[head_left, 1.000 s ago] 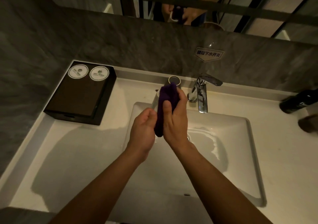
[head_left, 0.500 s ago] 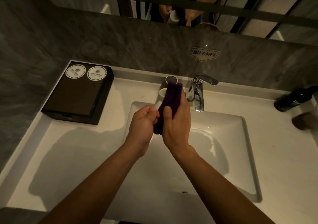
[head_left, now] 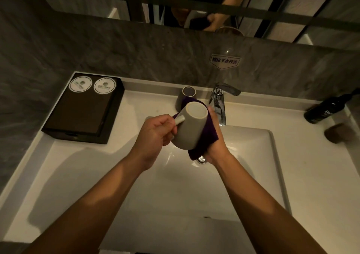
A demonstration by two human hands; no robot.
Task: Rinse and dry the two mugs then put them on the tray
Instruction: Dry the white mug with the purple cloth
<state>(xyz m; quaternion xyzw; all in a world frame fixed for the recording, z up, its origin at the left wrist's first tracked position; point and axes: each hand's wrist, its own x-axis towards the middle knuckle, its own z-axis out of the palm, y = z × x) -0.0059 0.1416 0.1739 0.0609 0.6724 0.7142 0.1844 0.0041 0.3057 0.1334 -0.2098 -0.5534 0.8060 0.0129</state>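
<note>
Seeing the pale grey ceramic mug (head_left: 191,125) held upside down over the white rectangular sink basin (head_left: 253,166), I log its long axis as tilted: the flat round base is up and leans toward the back wall, and the mouth points down toward me, hidden. The glaze is smooth and the body is a plain cylinder. Its loop handle sticks out left. My left hand (head_left: 155,132) grips that handle, fingers curled tight round it. My right hand (head_left: 216,146) cups the dark purple fuzzy cloth (head_left: 208,134) against the mug's right side, fingers wrapped behind the cloth with one fingertip showing near the base.

The dark grey cylindrical mug (head_left: 188,95) stands upright at the counter's back edge, just left of the shiny chrome faucet (head_left: 220,105), its lower part hidden by the cloth. The dark brown rectangular tray (head_left: 78,117) sits in the counter's back left corner, with two round white paper discs (head_left: 80,84) at its back edge. A black glossy bottle (head_left: 327,109) lies tilted near the back right corner.
</note>
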